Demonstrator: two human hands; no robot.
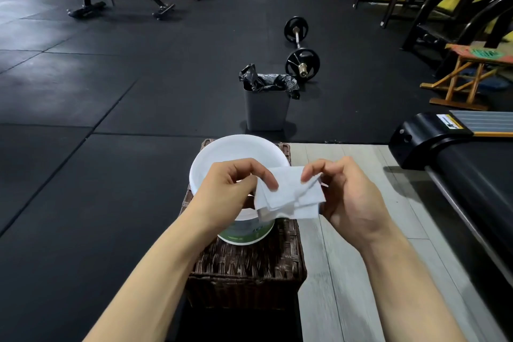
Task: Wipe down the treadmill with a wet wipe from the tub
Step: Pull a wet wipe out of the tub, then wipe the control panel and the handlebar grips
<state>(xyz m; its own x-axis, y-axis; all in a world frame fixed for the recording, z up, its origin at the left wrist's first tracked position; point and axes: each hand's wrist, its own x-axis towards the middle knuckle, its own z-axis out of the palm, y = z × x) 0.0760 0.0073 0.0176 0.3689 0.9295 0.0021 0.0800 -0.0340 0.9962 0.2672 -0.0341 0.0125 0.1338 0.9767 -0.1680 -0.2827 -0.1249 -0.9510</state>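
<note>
A folded white wet wipe (291,194) hangs between my hands above the white tub (236,147), which stands on a dark wicker box (249,264). My left hand (230,191) pinches the wipe's left edge between thumb and fingers. My right hand (347,197) pinches its upper right corner. The tub has a green label low on its side, partly hidden by my left wrist and the wipe. The black treadmill (449,164) lies at the right, its rear end and belt in view.
A grey bin (266,111) lined with a black bag stands just beyond the tub. A barbell (299,47) lies on the black rubber floor behind it. A wooden stool (472,75) stands at the right. Benches stand at the far left. Pale planks run under the treadmill.
</note>
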